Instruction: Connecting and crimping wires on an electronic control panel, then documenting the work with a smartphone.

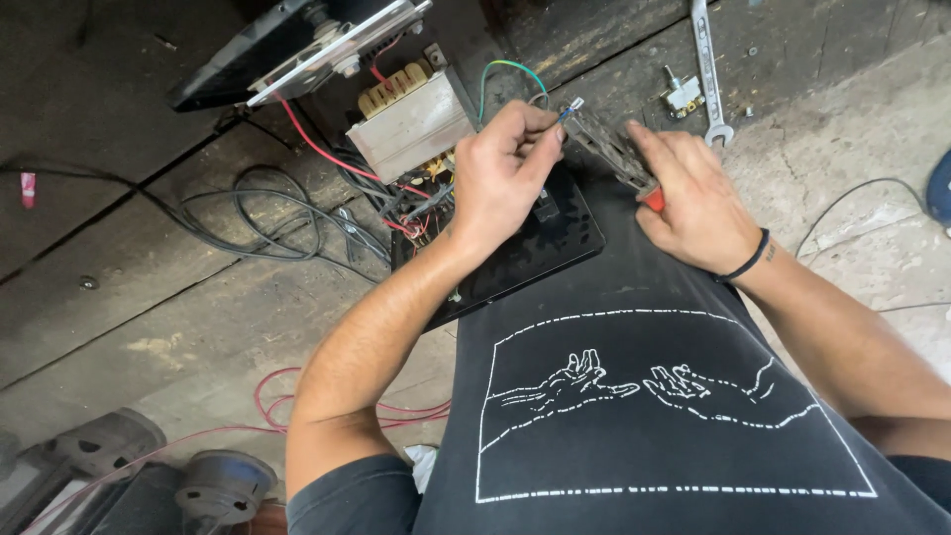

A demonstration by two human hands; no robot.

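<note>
Left hand (pixel 505 168): fingers closed in a pinch on a thin wire (pixel 555 117) whose end bears a small blue-sleeved metal terminal (pixel 574 105); the terminal projects just past the fingertips, toward the far side of the floor. Right hand (pixel 693 193): clamped around the red handles of a pair of pliers (pixel 614 149), whose dark jaws point up and left and meet the terminal, so that the two hands lie just beside each other with the tool between them. A dark band (pixel 748 260) circles the right wrist.

Beneath both hands: a flat black panel (pixel 535 253), resting at the person's lap and partly over the floor. Just left of the left hand: a transformer (pixel 411 119) with a pale grey block body and tan windings, red wires (pixel 317 149) running from it, and a green wire (pixel 500 74) arching from its far side toward the pinched terminal. Beyond it, toward the far left: a tilted black housing with a bright metal bar (pixel 297 50).

Far right of the hands: an open-ended spanner (pixel 707 69) lying on the concrete floor (pixel 842 149), with a small toggle switch (pixel 682 94) just beside it. Left of the transformer: loops of black cable (pixel 258 213) on dark boards. Near edge, lower left: red cable (pixel 287 396) and round grey parts (pixel 223 485). Foreground: a dark shirt (pixel 674 416) with a white dashed frame enclosing two outstretched line-drawn hands.
</note>
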